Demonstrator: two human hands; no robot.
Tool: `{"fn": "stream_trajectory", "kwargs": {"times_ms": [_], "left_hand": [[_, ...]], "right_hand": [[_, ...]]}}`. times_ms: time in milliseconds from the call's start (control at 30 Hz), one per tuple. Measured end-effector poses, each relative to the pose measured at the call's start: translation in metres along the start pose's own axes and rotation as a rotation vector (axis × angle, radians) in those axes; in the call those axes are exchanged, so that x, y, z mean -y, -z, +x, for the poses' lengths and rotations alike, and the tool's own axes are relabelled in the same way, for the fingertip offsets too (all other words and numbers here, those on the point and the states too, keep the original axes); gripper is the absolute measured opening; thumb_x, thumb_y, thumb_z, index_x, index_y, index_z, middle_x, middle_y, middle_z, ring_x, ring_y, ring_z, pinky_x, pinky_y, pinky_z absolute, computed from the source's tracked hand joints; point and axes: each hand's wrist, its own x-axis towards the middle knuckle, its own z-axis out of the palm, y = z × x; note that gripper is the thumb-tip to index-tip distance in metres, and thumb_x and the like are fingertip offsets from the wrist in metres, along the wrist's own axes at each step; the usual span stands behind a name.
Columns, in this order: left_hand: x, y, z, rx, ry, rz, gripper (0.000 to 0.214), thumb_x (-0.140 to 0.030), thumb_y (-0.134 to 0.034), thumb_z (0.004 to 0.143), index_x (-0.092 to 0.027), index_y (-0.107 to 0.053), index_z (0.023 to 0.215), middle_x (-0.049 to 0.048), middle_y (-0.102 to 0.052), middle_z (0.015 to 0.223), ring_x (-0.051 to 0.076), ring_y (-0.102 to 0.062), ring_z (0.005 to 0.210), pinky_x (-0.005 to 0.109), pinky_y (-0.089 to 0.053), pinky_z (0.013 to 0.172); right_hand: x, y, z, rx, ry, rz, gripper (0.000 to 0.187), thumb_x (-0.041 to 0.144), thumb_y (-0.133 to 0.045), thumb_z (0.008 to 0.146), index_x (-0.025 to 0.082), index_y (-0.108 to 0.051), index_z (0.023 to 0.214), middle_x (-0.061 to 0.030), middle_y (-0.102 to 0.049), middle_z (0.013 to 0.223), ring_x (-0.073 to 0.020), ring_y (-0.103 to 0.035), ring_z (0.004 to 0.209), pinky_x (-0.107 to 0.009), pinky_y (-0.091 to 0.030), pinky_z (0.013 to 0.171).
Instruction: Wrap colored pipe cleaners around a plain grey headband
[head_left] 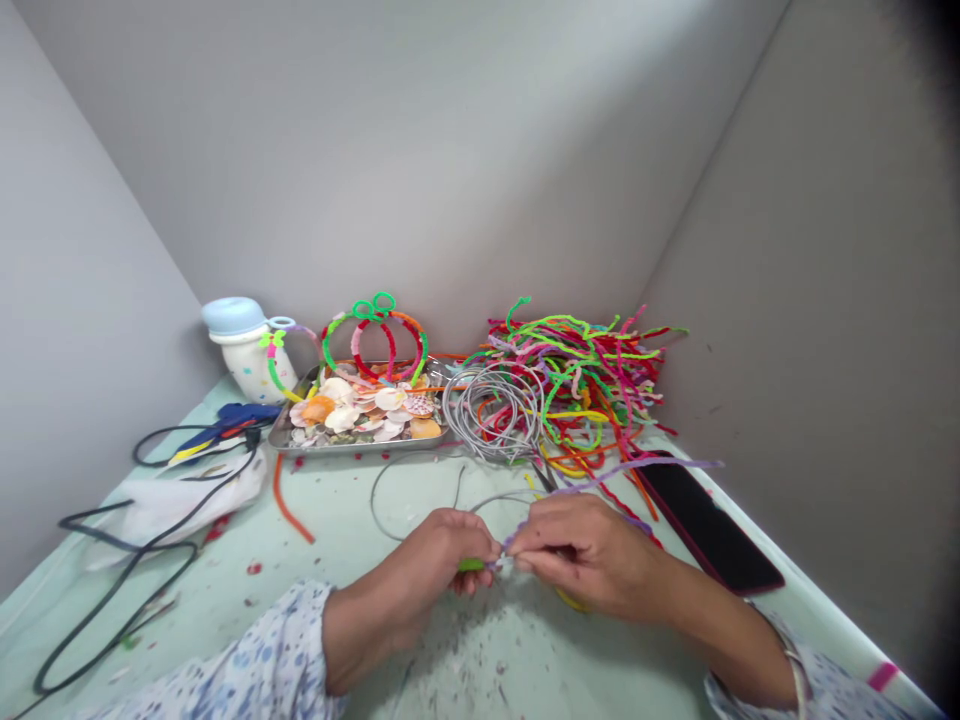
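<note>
Grip of the left hand (pixel 442 555) is pinched on a short green fuzzy stem (pixel 471 565), which pokes out beneath the thumb. Its forearm slants in from the lower left, wrist nearly level, fingers curled and pointing right. Opposite, the right hand (pixel 592 550) comes in from the lower right, its back turned upward, thumb and index finger reaching left with tips close together. That grip looks clamped on a purple fuzzy stem (pixel 675 463), which shows at the fingertips and runs out behind the knuckles toward the upper right. Both sets of fingertips almost meet over the table (pixel 337 520), around a pale bit (pixel 505 564) too small to make out. Beyond the hands lie a coil of grey wire (pixel 491 440) and a tray (pixel 360 449) of shells (pixel 390 399). Right of the right hand, a phone (pixel 712 525) rests flat.
</note>
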Motion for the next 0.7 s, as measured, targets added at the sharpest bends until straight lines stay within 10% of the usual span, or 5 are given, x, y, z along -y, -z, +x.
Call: {"fn": "stream_trajectory", "kwargs": {"times_ms": [333, 700], "left_hand": [[-0.007, 0.002, 0.002, 0.068, -0.016, -0.048, 0.015, -0.028, -0.065, 0.071, -0.014, -0.061, 0.066, -0.0005, -0.058, 0.062, 0.009, -0.045, 0.054, 0.022, -0.033, 0.055], [-0.004, 0.0, -0.011, -0.246, -0.732, 0.581, 0.009, -0.021, -0.06, 0.088, -0.019, -0.067, 0.093, 0.0048, -0.065, 0.09, 0.018, -0.059, 0.087, 0.029, -0.046, 0.079]], "right_hand": [[-0.005, 0.005, 0.0, -0.02, -0.105, 0.048, 0.019, 0.025, -0.056, 0.093, 0.018, -0.073, 0.088, -0.0022, -0.067, 0.07, -0.0128, -0.056, 0.064, -0.024, -0.04, 0.061], [-0.007, 0.013, -0.001, -0.097, -0.293, 0.15, 0.018, 0.03, -0.058, 0.092, 0.019, -0.072, 0.088, -0.0019, -0.07, 0.077, -0.0134, -0.06, 0.067, -0.024, -0.044, 0.063]]}}
